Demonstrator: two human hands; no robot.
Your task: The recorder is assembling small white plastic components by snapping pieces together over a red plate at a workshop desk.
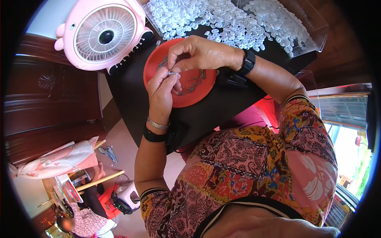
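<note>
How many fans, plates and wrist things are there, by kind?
Pink fan: 1
Red plate: 1
Black wristbands: 2
Silver bracelet: 1
Total: 5
The small white pieces are too many to count.

The person is wearing a bright patterned short-sleeved top, black bands on both wrists, and a silver bracelet (158,124) on the left.

Plate (194,93) on table (214,111), under both hands. Left hand (160,93) just below right hand (198,53), fingertips meeting on small ring (173,73). Fan (102,35) left of plate; pile of plastic pieces (222,20) behind it.
</note>
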